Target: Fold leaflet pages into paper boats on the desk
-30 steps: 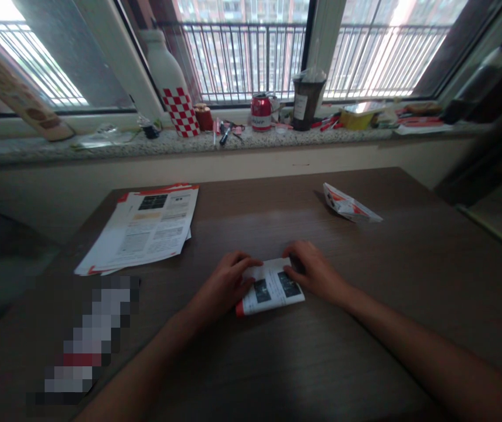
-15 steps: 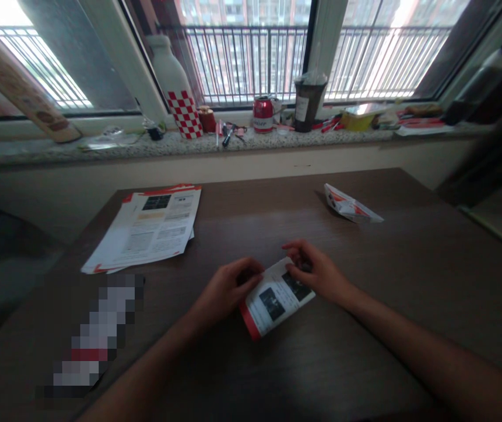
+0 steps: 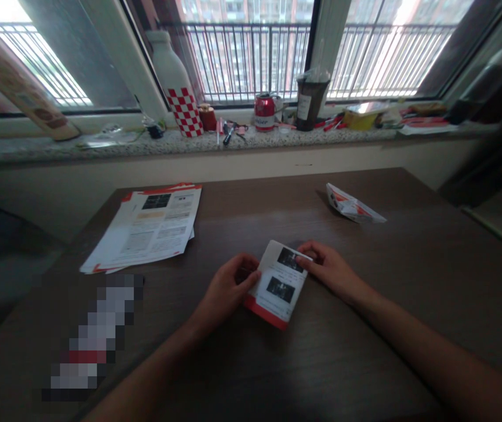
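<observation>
Between my hands is a folded sheet of paper [image 3: 272, 274], printed with two dark pictures and a red band along its near edge. My left hand [image 3: 236, 284] grips its left edge, thumb on top and the other fingers curled behind. At the upper right edge, my right hand [image 3: 324, 262] pinches the paper, its thumb lying over the print. The paper is tilted a little, and its underside is hidden. Beyond my right hand a folded paper piece [image 3: 352, 205] with orange and white print stands on the table.
A stack of printed sheets [image 3: 158, 225] lies at the back left of the brown table [image 3: 242, 217]. A pixelated object [image 3: 96, 334] lies nearer, beside my left forearm. On the windowsill [image 3: 132, 151] stand a checkered bottle [image 3: 180, 88], a red can [image 3: 263, 112] and a dark cup [image 3: 310, 102].
The folded paper has turned counterclockwise, its red band now facing nearer me. My right hand has shifted slightly right and closed on the paper's upper right edge. My left hand has barely moved.
</observation>
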`<state>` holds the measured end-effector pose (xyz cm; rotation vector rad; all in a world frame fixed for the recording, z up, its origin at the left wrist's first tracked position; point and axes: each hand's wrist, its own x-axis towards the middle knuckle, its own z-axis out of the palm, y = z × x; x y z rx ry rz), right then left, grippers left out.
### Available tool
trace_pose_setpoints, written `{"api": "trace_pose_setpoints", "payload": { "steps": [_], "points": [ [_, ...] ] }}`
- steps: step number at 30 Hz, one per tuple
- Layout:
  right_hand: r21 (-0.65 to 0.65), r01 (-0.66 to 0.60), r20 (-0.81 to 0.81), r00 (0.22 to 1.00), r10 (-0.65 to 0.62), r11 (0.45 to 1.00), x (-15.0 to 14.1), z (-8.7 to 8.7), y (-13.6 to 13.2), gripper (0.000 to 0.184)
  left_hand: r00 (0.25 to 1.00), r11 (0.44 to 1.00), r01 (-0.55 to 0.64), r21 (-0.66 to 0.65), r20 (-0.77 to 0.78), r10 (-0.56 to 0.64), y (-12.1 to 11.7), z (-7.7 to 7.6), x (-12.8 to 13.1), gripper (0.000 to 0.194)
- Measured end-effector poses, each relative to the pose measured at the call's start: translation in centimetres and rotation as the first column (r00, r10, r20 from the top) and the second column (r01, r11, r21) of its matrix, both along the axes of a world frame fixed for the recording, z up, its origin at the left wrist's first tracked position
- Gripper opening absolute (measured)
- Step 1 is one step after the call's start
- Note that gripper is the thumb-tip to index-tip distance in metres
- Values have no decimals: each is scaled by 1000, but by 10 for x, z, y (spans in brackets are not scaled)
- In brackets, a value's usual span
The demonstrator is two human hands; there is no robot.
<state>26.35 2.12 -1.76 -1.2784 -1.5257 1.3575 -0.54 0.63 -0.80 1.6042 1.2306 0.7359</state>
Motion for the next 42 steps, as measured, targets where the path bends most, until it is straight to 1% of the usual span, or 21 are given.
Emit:
{"api": "trace_pose_setpoints", "payload": {
  "steps": [3,5,9,11,14,18,24,27,34,38,42],
  "points": [
    [36,8,51,999,-10,999,1,-1,1,21,998,998,58,-28,25,-57,-1,1,2,13],
    [53,4,79,997,-9,999,2,-3,1,20,997,997,73,-36,24,-72,-1,4,2,13],
    [52,-49,130,991,42,997,1,-5,-1,18,1000,1000,10,-17,3,-10,0,9,4,20],
    [44,-76,139,988,69,996,-2,-5,-4,19,1000,1000,-11,6,0,11,0,8,5,23],
    [48,-83,139,987,75,995,-6,-6,-6,18,999,999,-32,20,16,32,1,3,5,23],
    [71,-72,152,987,61,995,-9,-5,-8,16,997,999,-41,-2,64,41,1,-2,4,22],
    [102,-60,171,984,42,993,-9,-3,-9,14,993,997,-54,-51,103,59,1,-2,4,21],
    [102,-58,179,983,39,993,-9,-3,-9,14,993,997,-55,-61,104,62,0,-2,4,22],
    [62,-63,140,989,53,996,-9,-1,-11,16,994,996,-56,-67,95,63,-2,0,3,23],
    [64,-67,171,984,56,996,-9,-1,-10,19,996,996,-64,-62,60,68,-1,1,4,24],
    [71,-63,190,980,49,995,-9,1,-10,20,995,996,-64,-63,68,69,-1,3,5,25]
  ]
}}
